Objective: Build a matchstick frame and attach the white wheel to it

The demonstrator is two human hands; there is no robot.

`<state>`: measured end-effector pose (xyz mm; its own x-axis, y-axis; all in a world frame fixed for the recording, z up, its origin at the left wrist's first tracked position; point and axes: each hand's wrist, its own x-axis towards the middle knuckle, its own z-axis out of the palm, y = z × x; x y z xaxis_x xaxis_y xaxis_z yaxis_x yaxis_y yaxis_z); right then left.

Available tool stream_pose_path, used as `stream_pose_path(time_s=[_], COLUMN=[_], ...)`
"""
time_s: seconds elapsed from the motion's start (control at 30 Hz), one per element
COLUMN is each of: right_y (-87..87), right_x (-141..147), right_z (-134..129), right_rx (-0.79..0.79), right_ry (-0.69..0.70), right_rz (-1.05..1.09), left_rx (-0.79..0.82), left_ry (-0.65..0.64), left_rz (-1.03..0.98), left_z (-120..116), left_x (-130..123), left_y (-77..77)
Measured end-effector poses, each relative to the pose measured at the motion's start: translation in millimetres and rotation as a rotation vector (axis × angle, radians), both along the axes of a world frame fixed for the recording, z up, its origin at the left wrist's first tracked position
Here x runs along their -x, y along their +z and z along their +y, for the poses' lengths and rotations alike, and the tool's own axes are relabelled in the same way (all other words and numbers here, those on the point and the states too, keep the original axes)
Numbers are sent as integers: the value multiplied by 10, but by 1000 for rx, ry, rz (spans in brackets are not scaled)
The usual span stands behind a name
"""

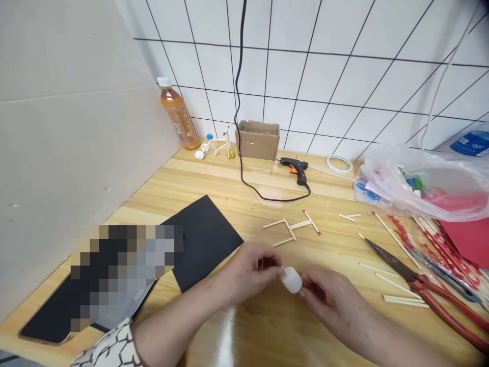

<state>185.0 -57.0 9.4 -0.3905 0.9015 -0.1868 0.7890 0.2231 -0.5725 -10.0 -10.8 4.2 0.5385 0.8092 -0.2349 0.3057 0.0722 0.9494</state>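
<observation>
Near the front of the table I hold a rounded white plastic cap (292, 281) between my two hands. My right hand (331, 294) pinches the cap at its right side. A thin wooden stick (283, 269) meets the cap's left side, and my left hand (255, 271) has thumb and finger closed on it. Whether the stick goes into the cap cannot be made out. Just beyond my hands lies a small frame of glued matchsticks (301, 225), with red heads on its crosspiece.
Scissors with red handles (424, 285), loose sticks and red-headed matches lie right. A glue gun (296, 169) with a black cord, cardboard box (257, 140), small stick tricycle (216, 145), drink bottle (179, 117), tape roll (339, 164) and plastic bag (428, 183) stand behind. Black card (206, 239) lies left.
</observation>
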Motion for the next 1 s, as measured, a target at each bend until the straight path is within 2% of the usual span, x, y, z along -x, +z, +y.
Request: stream_pose_path(time_s=[0.17, 0.37, 0.5, 0.63, 0.87, 1.0], right_y=[58, 177, 156, 98, -29, -61], right_x=[104, 156, 184, 215, 228, 208], right_z=[113, 285, 310, 289, 243, 248], right_rx=[15, -23, 8, 61, 108, 62], right_ry=[-8, -80, -43, 0, -55, -83], right_rz=[174, 394, 536, 580, 689, 741], left_rx=[145, 242, 261, 269, 304, 316], left_ry=[173, 266, 265, 265, 258, 171], left_rz=[-237, -323, -326, -331, -382, -413], left_z=[75, 129, 132, 127, 110, 83], left_x=[34, 78, 78, 69, 31, 30], left_y=[23, -8, -14, -16, -14, -12])
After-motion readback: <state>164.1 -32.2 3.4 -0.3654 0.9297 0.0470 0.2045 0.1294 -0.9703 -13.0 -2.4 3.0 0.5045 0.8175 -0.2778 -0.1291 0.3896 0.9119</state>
